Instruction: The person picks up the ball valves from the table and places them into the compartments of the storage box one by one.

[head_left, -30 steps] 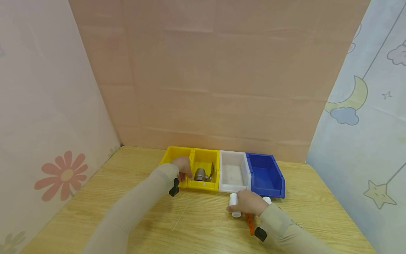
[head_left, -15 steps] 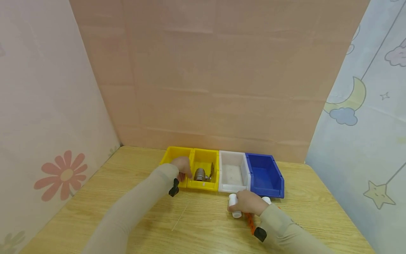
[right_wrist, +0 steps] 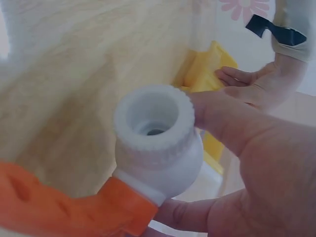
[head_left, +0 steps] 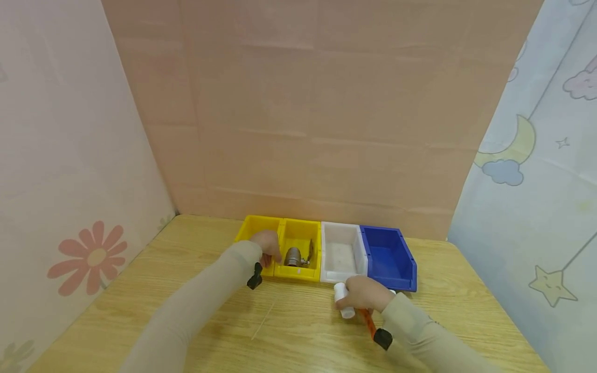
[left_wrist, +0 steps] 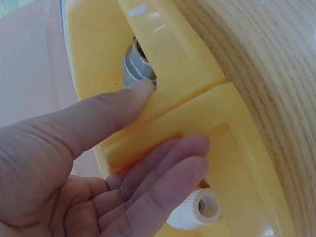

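In the head view my right hand grips a white plastic ball valve low over the table. The right wrist view shows the thumb and fingers on its white body, with an orange lever handle pointing left. My left hand is over the two yellow bins, thumb on the right bin's side of the dividing walls and nearly straight fingers in the left bin. Beside those fingers sits a white ribbed fitting, partly hidden. A metal valve lies in the right yellow bin.
A white bin and a blue bin continue the row to the right. Another white piece shows behind my right hand, mostly hidden. Patterned sheets stand at both sides, and a brown sheet hangs behind the table.
My right hand has lifted and shifted slightly with the white ball valve, and its orange handle has turned a little. My left hand has stayed at the yellow bins.
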Tool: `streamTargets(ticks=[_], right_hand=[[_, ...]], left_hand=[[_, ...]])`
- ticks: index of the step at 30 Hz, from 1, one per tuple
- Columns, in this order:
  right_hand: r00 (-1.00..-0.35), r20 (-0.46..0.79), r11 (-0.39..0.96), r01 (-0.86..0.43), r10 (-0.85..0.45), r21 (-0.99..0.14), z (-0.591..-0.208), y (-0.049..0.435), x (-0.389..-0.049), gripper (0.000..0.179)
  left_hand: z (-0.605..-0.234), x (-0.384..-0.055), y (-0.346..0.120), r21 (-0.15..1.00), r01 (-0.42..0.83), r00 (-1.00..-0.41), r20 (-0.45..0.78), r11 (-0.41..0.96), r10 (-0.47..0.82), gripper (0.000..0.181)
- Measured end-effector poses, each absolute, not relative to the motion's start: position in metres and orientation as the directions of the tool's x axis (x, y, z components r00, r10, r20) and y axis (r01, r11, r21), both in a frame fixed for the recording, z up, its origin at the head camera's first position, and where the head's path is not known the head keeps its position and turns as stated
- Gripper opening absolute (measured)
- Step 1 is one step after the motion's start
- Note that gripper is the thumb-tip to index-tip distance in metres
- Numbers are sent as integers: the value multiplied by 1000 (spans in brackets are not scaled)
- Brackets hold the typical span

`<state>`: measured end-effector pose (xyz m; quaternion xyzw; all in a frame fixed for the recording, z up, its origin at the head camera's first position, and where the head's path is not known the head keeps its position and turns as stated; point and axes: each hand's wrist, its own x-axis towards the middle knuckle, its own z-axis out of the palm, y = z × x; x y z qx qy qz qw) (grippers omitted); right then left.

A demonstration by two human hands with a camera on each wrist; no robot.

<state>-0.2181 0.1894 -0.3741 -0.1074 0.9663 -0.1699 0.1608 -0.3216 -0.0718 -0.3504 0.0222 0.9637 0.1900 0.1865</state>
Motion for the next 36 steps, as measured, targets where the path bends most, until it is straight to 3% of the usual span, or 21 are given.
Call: streamTargets(ticks=[8, 23, 36], right_hand=[[-930, -258, 900, -139, -263, -414, -344, 194, -223, 33], [-939, -207, 931, -205, -274, -303, -264, 198, -278, 40], [-945, -257, 895, -72, -202, -441, -236, 183, -324, 59]], left_hand=[[-351, -322, -74, 397, -53, -930, -353, 916, 99, 21], [-350, -323, -80, 370, -32, -928, -357, 929, 110, 21], [-349, -321, -79, 344, -1, -930, -345, 939, 126, 22]])
